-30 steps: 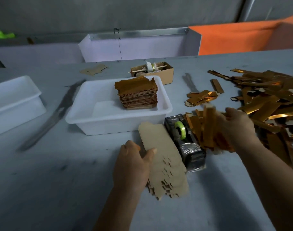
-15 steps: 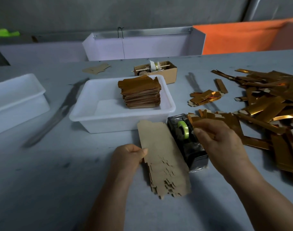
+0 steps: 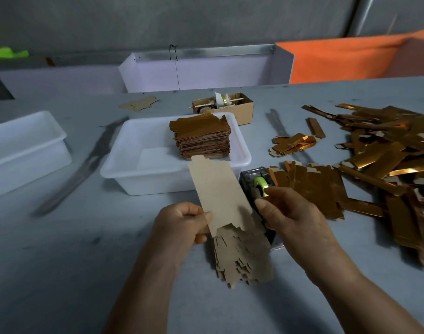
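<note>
The left hand (image 3: 182, 225) pinches a floppy card (image 3: 218, 194) that may stick to the tape (image 3: 260, 185) at 3 o'clock, where the right hand's (image 3: 295, 218) grip is unclear.

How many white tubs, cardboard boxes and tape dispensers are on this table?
White tubs: 2, one at the left, one in the middle
Cardboard box: 1
Tape dispenser: 1
Total: 4

Grey table (image 3: 61, 273) — white tub (image 3: 157, 185), tape dispenser (image 3: 250, 178), card stack (image 3: 242, 259), gold blanks (image 3: 387, 165), small box (image 3: 244, 113).
</note>
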The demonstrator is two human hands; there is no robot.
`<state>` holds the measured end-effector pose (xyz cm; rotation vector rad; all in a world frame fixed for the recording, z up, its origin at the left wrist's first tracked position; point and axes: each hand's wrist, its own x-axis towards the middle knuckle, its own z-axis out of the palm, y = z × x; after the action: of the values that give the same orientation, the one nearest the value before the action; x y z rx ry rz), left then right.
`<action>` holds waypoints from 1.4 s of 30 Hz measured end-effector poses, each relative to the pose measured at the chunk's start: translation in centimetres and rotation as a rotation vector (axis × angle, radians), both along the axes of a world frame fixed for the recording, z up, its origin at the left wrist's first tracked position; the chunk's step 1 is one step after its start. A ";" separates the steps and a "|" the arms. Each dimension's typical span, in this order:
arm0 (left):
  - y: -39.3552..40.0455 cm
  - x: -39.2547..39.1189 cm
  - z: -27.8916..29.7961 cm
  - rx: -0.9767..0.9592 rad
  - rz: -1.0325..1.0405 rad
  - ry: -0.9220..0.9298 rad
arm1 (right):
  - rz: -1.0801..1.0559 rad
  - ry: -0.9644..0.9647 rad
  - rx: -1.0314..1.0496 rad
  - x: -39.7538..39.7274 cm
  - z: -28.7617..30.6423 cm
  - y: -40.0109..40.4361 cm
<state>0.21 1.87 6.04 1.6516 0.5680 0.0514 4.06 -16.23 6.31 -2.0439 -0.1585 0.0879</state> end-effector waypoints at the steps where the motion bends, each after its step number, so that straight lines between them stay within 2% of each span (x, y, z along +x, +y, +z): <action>1: 0.0 -0.2 0.1 -0.031 -0.021 0.003 | 0.003 0.006 -0.006 -0.1 -0.1 0.2; 4: 0.1 -0.5 0.6 -0.073 -0.088 -0.033 | 0.018 0.061 0.058 -0.1 0.2 0.2; 8: -0.1 -0.6 1.4 -0.120 -0.193 -0.042 | 0.068 0.243 0.366 -0.2 0.6 0.0; 12: -1.0 -0.5 1.5 -0.181 -0.200 -0.074 | 0.074 0.243 0.443 -0.7 0.8 0.0; 15: -2.2 -0.6 1.8 -0.261 -0.149 -0.160 | 0.158 0.226 0.424 -1.3 0.7 0.0; 18: -2.8 -0.6 1.7 -0.255 -0.117 -0.200 | 0.200 0.210 0.395 -1.4 0.6 -0.5; 25: -2.5 -0.5 1.1 -0.189 -0.153 -0.149 | 0.283 0.239 0.311 -1.2 0.7 -1.2; 31: -2.7 -0.2 0.7 -0.142 -0.116 -0.111 | 0.255 0.247 0.340 -1.2 0.3 -1.2; 36: -3.3 -0.1 0.6 -0.133 -0.115 -0.086 | 0.153 0.124 0.300 -1.4 0.1 -0.9; 40: -3.7 -0.2 0.3 -0.129 -0.113 -0.089 | 0.102 -0.040 0.085 -1.7 -0.2 -0.7; 42: -3.9 -0.2 0.2 -0.125 -0.090 -0.096 | 0.094 -0.099 0.041 -2.0 0.0 -0.5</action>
<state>0.02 -2.02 6.19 1.5426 0.4154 0.0287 2.06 -16.74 6.33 -2.0007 -0.3161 0.0420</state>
